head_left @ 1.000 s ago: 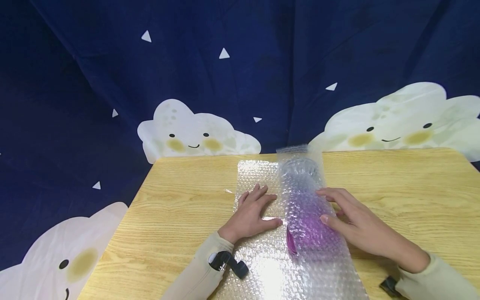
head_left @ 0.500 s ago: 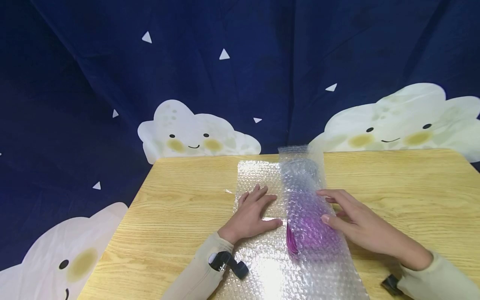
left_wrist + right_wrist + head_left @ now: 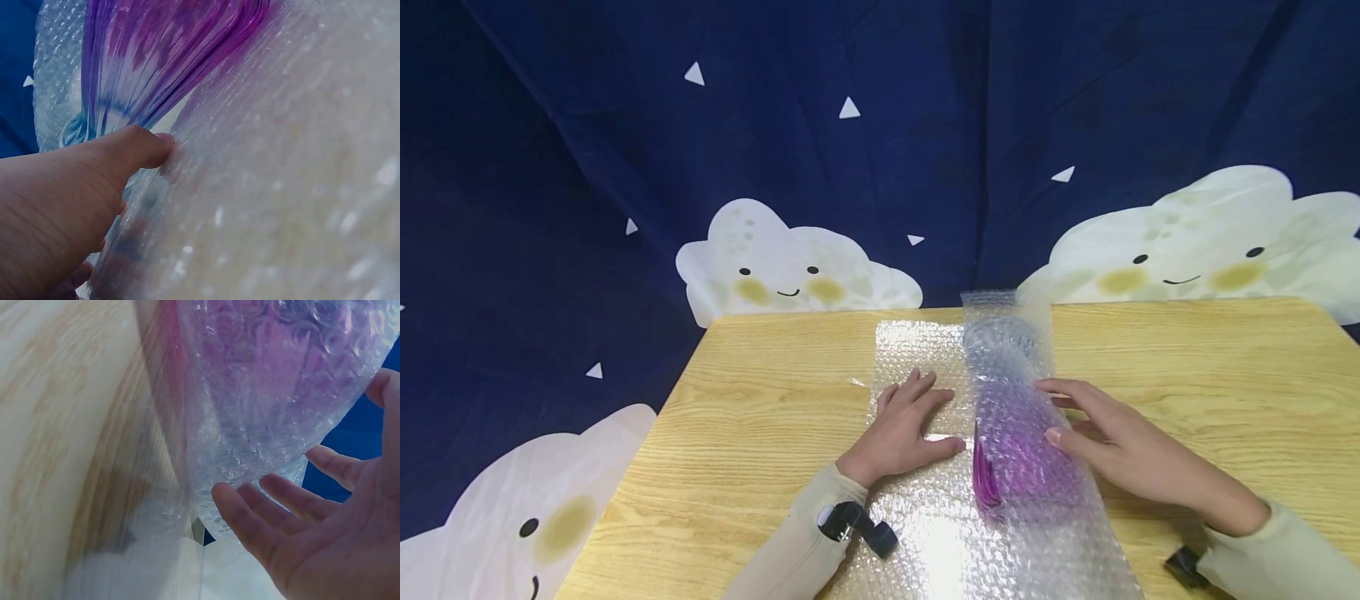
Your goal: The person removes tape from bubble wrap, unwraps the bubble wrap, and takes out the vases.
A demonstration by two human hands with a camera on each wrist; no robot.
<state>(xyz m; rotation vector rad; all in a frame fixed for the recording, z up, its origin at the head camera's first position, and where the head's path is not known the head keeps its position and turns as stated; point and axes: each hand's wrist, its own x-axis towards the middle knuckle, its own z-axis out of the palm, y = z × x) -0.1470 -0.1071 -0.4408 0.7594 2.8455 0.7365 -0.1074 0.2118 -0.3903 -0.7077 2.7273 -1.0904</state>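
Observation:
A ribbed, see-through vase [image 3: 985, 479], purple fading to blue, lies on its side on a sheet of bubble wrap [image 3: 925, 542]. A layer of the wrap covers its top and right side, while the pleated left side shows bare. My left hand [image 3: 898, 433] rests with spread fingers on the flat wrap left of the vase; its thumb points at the vase in the left wrist view. My right hand [image 3: 1112, 442] touches the wrapped right side with its fingertips and thumb, its fingers loosely extended. In the right wrist view, the wrap [image 3: 250, 412] hides most of the vase.
A wooden table [image 3: 760, 383] carries everything, and the wrap reaches past its far edge. Behind it hangs a dark blue cloth [image 3: 850, 167] with printed clouds. A small white scrap [image 3: 857, 382] lies left of the wrap. Black wrist cameras sit on both sleeves.
The wrapped vase has shifted slightly to the right along with my right hand, and more of its bare purple side shows. My left hand has stayed in place.

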